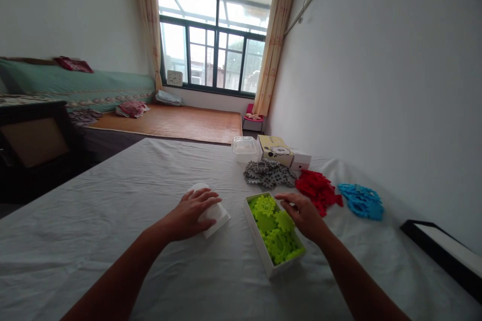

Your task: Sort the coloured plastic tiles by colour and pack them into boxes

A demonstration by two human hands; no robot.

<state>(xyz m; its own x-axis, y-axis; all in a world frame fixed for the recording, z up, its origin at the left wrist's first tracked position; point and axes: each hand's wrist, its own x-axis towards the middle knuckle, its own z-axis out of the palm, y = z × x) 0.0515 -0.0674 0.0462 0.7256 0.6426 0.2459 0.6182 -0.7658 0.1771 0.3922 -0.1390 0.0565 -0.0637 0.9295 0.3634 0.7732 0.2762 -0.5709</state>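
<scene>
My left hand [198, 215] rests flat, fingers stretched, on a white object [220, 220]. That object has a square corner in front and a rounded end behind; the hand covers most of it. To its right stands an open white box [259, 246], filled with lime-green gear-shaped plastic pieces [278, 241]. At the box's far right edge is my right hand [301, 210], its fingers curled and thumb and forefinger close together. Whether something small sits between those fingertips is too unclear to see.
Behind the box lie a pile of grey pieces [269, 174], red pieces [318, 190] and blue pieces [361, 201]. Farther back are a clear plastic container [244, 146] and a yellow carton [274, 150]. A black-framed object [440, 251] lies at the right.
</scene>
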